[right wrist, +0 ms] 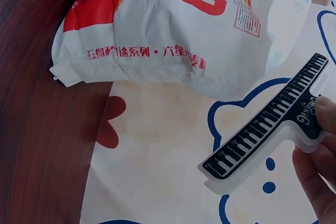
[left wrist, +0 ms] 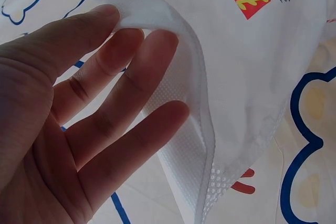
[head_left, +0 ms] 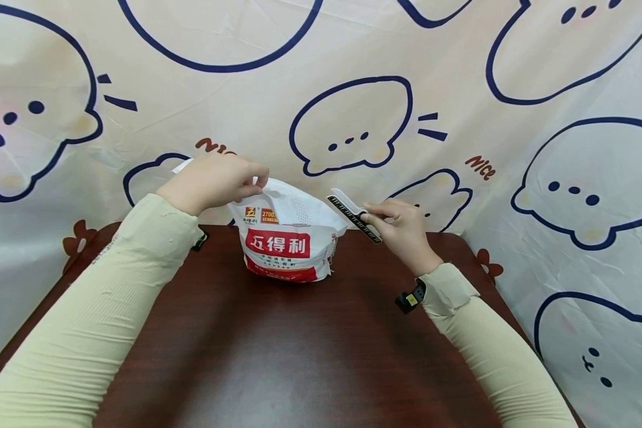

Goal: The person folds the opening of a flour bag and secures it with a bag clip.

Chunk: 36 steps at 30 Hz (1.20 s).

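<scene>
A white and red flour bag [head_left: 278,246] stands on the table, its top pulled up and leaning. My left hand [head_left: 214,181] pinches the bag's upper edge between thumb and fingertips. In the left wrist view the folded rim [left wrist: 202,103] of the bag runs down past the other, spread fingers. To the right of the bag, my right hand [head_left: 401,229] pinches a long music clip [right wrist: 268,121] by its handle. The clip is white with a black piano-key strip along its front. Its long edge points toward the bag, with a gap between them in the right wrist view.
The dark brown wooden table [head_left: 278,351] reaches from the front to the cloth backdrop [head_left: 246,107] printed with cartoon outlines. This cloth hangs right behind the bag and along both sides. A black wrist strap [head_left: 411,297] sits at the right cuff.
</scene>
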Motion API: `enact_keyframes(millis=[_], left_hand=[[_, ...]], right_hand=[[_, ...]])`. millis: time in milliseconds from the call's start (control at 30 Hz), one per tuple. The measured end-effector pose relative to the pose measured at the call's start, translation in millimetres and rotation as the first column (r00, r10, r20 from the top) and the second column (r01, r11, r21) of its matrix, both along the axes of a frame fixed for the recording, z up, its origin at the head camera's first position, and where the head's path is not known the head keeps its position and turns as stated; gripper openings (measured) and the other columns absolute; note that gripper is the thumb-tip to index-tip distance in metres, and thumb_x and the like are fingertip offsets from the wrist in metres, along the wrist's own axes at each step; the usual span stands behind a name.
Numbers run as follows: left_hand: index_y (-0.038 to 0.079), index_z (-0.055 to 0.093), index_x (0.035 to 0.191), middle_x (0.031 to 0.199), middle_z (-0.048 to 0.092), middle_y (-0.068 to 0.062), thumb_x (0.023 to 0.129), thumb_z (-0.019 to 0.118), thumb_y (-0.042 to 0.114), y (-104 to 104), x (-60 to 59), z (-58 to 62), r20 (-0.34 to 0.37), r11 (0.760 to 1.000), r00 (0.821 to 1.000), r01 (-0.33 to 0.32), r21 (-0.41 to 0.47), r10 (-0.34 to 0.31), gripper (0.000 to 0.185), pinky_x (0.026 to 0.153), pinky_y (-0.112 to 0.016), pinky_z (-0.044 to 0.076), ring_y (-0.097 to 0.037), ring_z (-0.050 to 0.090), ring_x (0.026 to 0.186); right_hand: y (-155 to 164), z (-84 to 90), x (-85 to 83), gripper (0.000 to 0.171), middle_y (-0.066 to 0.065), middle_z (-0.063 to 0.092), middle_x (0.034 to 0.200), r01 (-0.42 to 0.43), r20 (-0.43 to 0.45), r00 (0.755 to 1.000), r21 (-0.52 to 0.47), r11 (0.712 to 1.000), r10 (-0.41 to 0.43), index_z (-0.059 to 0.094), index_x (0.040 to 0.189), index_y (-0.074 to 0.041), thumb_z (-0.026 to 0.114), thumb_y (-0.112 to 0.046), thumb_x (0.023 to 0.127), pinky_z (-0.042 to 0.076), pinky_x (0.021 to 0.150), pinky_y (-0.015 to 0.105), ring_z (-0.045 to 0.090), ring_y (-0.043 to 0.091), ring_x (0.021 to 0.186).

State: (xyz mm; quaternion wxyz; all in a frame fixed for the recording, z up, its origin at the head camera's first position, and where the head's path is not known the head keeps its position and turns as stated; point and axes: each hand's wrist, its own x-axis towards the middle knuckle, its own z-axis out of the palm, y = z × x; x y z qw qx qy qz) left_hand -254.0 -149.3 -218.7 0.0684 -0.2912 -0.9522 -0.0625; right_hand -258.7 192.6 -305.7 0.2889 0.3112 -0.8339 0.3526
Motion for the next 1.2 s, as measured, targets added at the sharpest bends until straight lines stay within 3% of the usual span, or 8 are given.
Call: enact_keyframes(millis=[267, 467, 1200], left_hand=[[0.010, 0.067, 0.107, 0.095, 0.071, -0.011, 0.094, 0.070, 0.011, 0, 1.2, 0.8, 0.006, 1.000, 1.000, -0.006, 0.008, 0.006, 0.013, 0.071, -0.041, 0.057, -0.026, 0.063, 0.077], [0.011, 0.066, 0.106, 0.093, 0.071, -0.010, 0.095, 0.069, 0.011, 0, 1.1, -0.1, 0.012, 1.000, 1.000, -0.010, 0.015, 0.010, 0.012, 0.070, -0.040, 0.057, -0.025, 0.063, 0.076], [0.011, 0.065, 0.108, 0.097, 0.071, -0.011, 0.096, 0.069, 0.012, 0, 2.7, 3.8, 0.034, 0.999, 0.999, -0.031, 0.012, 0.030, 0.013, 0.071, -0.042, 0.058, -0.024, 0.068, 0.077]], right_hand=[[-5, -3.7, -2.0, 0.020, 0.009, 0.075, 0.085, -0.041, -0.019, 0.999, 0.005, 0.999, 0.041, 0.079, 0.104, -0.001, 0.080, -0.001, 0.084, 0.035, 0.053, 0.019, 0.054, 0.013, 0.063], [-8, -6.2, -4.1, 0.020, 0.008, 0.075, 0.083, -0.066, -0.041, 0.997, -0.001, 0.998, 0.066, 0.079, 0.103, -0.001, 0.080, 0.001, 0.083, 0.035, 0.053, 0.018, 0.053, 0.013, 0.061], [-19, -15.9, -11.3, 0.020, 0.010, 0.075, 0.084, -0.112, -0.034, 0.993, -0.001, 0.994, 0.112, 0.078, 0.103, 0.002, 0.081, 0.002, 0.083, 0.044, 0.057, 0.018, 0.061, 0.014, 0.067]])
